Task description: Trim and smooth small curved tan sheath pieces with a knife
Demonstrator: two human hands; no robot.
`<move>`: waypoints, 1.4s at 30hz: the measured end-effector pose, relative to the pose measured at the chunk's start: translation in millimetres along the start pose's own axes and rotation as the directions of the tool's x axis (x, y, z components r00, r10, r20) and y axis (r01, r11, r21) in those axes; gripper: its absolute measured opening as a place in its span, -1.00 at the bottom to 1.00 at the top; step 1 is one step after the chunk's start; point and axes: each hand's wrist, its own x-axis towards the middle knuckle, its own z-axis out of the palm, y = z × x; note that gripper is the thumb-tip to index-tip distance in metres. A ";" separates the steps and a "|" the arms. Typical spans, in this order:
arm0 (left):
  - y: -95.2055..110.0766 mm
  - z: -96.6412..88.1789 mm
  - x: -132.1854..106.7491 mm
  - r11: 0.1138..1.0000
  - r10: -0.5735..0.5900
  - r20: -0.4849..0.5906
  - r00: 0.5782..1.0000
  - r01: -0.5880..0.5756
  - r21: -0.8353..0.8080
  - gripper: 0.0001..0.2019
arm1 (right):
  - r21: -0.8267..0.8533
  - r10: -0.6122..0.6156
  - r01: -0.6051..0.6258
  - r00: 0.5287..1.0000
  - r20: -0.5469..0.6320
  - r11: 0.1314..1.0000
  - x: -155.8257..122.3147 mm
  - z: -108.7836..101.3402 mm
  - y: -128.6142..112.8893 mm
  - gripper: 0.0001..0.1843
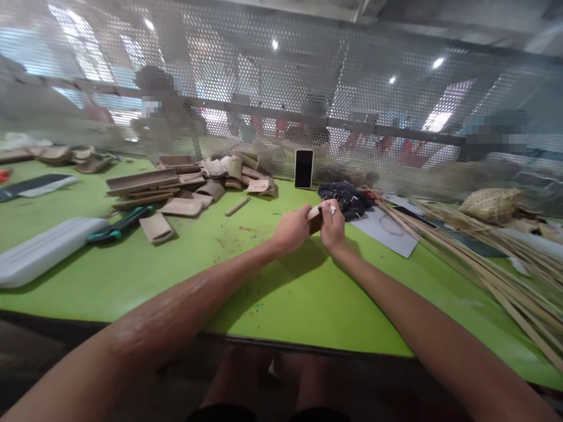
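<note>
Both my hands are raised over the green table, close together in front of me. My left hand (291, 230) is closed around one end of a short bamboo piece (315, 219), pale along its top edge and darker on the side facing me. Fingers of my right hand (333, 230) are closed on its other end. A small white scrap (333, 210) shows at the right fingertips; I cannot tell what it is. Just behind the hands lies a dark patterned cloth bundle (345, 198), beside a sheet of white paper (387, 231).
Bamboo pieces (143, 182) are heaped at back left, near a green-and-black tool (121, 225) and a long white case (48, 249). A phone (304, 169) stands upright behind. Long bamboo strips (475, 264) and a woven basket (490, 204) lie right. A perforated screen (264, 76) rises behind.
</note>
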 end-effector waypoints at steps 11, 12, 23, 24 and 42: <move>-14.0 4.9 4.4 0.984 -0.048 -0.059 0.997 0.038 -0.172 -0.77 | -0.009 0.087 -0.087 0.996 0.007 0.996 -8.8 10.7 -0.6 -0.73; -15.0 4.6 4.3 0.983 -0.042 -0.062 0.997 0.030 -0.182 -0.78 | -0.010 0.092 -0.092 0.996 0.008 0.996 -9.1 10.5 -1.3 -0.75; -24.5 -15.4 0.5 0.708 0.198 0.303 0.932 0.078 -0.702 -0.52 | 0.126 0.041 -0.061 0.986 0.159 0.990 4.4 -1.5 14.4 -0.75; -23.0 -15.8 -0.2 0.693 0.186 0.310 0.932 0.099 -0.714 -0.51 | 0.147 0.044 -0.069 0.985 0.165 0.987 6.4 -2.5 15.8 -0.73; -40.9 -23.0 11.6 0.964 0.065 0.112 0.992 -0.091 0.251 -0.32 | -0.084 0.267 -0.258 0.954 0.136 0.963 16.3 -10.1 29.3 -0.94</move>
